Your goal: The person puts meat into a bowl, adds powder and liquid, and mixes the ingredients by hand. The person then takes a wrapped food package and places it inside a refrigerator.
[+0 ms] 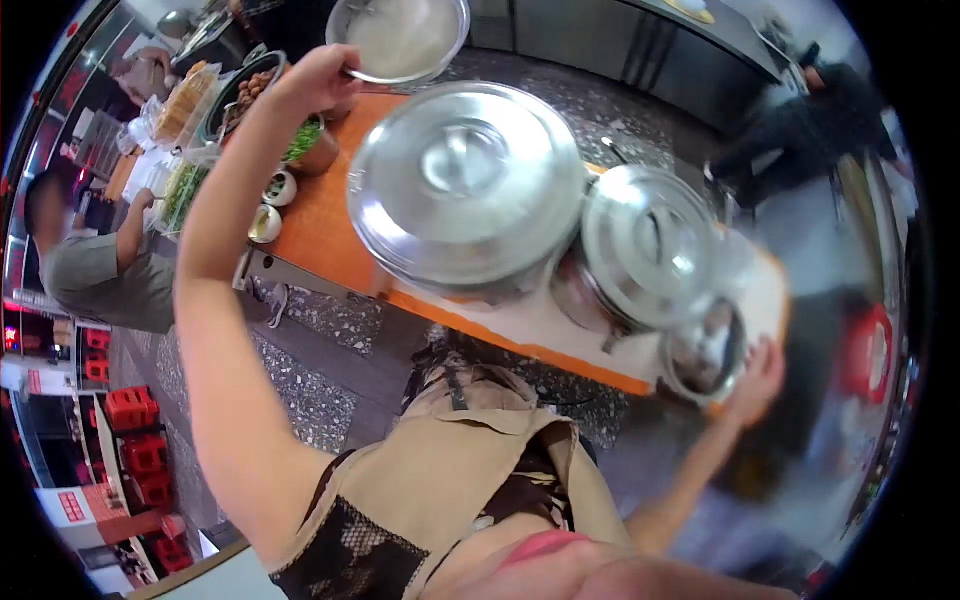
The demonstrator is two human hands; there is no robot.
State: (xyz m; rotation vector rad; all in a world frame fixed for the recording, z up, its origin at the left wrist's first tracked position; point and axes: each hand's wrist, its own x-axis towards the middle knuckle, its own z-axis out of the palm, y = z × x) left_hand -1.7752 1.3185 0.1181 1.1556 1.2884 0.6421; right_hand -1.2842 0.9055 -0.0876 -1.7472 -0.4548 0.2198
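Note:
At the top, my left hand (328,82) is closed on the near rim of a wide steel bowl (462,30) with a pale, whitish content. My right hand (757,385) is beside the rim of a small steel pot (703,350) at the table's right end; motion blur hides how its fingers sit. Between my hands stand a large pot under a shiny domed lid (465,185) and a smaller pot with its own steel lid (650,245). What lies inside the small pot is dark and unclear.
An orange-edged table (335,235) carries the pots. On its left are a container of chopped greens (310,145), two small cups (270,210) and a basin of brown round items (252,88). One person (100,270) stands left, another (810,125) at upper right. Red stools (140,450) stand lower left.

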